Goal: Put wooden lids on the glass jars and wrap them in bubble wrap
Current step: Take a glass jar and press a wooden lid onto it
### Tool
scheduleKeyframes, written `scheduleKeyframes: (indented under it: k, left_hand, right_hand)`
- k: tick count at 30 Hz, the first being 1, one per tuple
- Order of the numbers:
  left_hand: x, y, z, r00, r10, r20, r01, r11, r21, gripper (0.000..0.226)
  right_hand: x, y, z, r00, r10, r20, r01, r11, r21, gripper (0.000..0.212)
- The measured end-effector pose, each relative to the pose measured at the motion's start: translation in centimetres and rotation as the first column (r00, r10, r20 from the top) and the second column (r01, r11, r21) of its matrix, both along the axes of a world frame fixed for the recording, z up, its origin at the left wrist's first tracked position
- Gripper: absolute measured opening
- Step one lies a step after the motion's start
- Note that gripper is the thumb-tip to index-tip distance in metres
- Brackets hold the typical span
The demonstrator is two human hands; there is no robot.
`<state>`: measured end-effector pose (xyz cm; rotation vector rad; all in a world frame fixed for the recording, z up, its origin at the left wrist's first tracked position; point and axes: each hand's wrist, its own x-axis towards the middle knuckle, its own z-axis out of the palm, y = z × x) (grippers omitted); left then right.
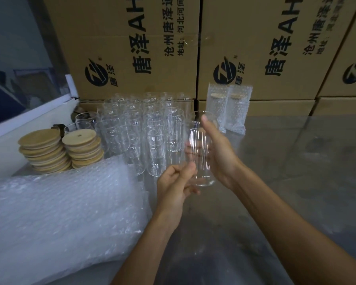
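Both hands' grip (197, 161) round lidless jar (201, 145), upright.

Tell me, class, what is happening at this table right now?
A person is packing glass jars. The right hand grips one bare, unlidded jar held above the table, while the left hand pinches it near its base. Two stacks of wooden lids and a block of empty jars wait at the left, bubble wrap lies in front, and two wrapped jars stand behind.

Rear glass jars (152, 99) blur together; cardboard boxes (132, 48) cropped by top edge; wrapped jars' (230, 108) lids obscured
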<state>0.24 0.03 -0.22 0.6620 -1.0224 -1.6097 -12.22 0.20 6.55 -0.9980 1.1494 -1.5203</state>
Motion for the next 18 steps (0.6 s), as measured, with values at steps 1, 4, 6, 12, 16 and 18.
scheduleKeyframes:
  k: [1,4,6,12,16,18]
  left_hand:
    - [0.0,0.0,0.1,0.998,-0.055,-0.042,0.057,0.998,0.026,0.051]
    - [-0.1,0.2,0.3,0.969,-0.22,-0.117,0.228,0.971,0.066,0.073]
    - [0.0,0.1,0.4,0.949,-0.295,-0.11,0.303,0.951,0.064,0.073]
    - [-0.5,0.3,-0.1,0.996,-0.09,0.014,0.088,0.991,0.097,0.068]
    - [-0.8,0.7,-0.4,0.984,0.006,0.176,0.001,0.999,-0.039,0.071]
    - [-0.6,0.6,-0.5,0.97,0.023,0.242,-0.006,0.997,-0.07,0.075]
  right_hand:
    - [0.0,0.1,0.1,0.998,0.056,0.043,-0.057,0.998,0.024,0.082]
    - [0.0,-0.1,0.0,0.98,0.129,0.154,-0.14,0.988,0.06,0.089]
    - [-0.1,-0.2,-0.1,0.976,0.103,0.193,-0.12,0.99,0.077,0.086]
    - [-0.3,-0.6,-1.3,0.991,-0.118,0.06,0.116,0.993,0.027,0.069]
    - [0.1,-0.8,-2.1,0.937,-0.308,-0.162,0.289,0.948,-0.135,0.071]
    - [0.1,-1.1,-2.2,0.936,-0.312,-0.161,0.286,0.943,-0.168,0.067]
